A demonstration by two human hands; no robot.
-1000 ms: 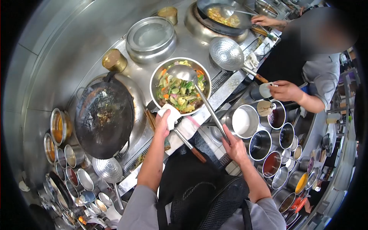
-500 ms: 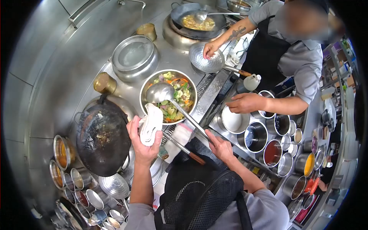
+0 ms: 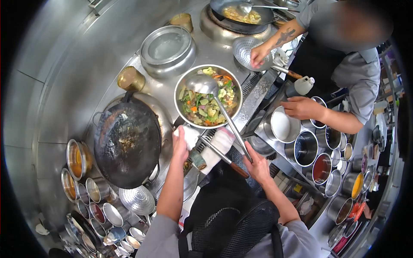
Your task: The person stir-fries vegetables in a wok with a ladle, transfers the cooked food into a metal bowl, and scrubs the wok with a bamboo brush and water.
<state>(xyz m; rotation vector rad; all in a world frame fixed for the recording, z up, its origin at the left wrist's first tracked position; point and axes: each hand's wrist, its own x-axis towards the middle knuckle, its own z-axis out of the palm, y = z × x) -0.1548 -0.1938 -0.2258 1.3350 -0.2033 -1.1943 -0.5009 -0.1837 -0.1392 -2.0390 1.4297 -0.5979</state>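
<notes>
My right hand (image 3: 257,164) is closed round the handle of a long metal ladle (image 3: 224,112). The ladle's scoop rests over the stir-fried vegetables (image 3: 209,109) at the far left part of a round steel bowl (image 3: 239,107). A folded white cloth (image 3: 190,136) is gripped in my left hand (image 3: 180,148), just below the bowl's near rim. Between my hands lies a metal-shafted utensil with a wooden handle (image 3: 238,169); its far end is hidden near the cloth. To the left of my left hand a blackened wok (image 3: 124,146) sits on its burner.
A co-worker's hand (image 3: 260,56) is above a perforated strainer (image 3: 247,50), the other hand (image 3: 303,107) at a white-filled pot (image 3: 282,125). Several sauce pots (image 3: 322,168) stand at right. Behind are a lidded pot (image 3: 167,47) and another wok (image 3: 219,10) with food.
The view has shifted, so the surroundings sit farther right. My left hand with the cloth has lowered from the bowl's left side to below its near rim. The ladle stays in my right hand.
</notes>
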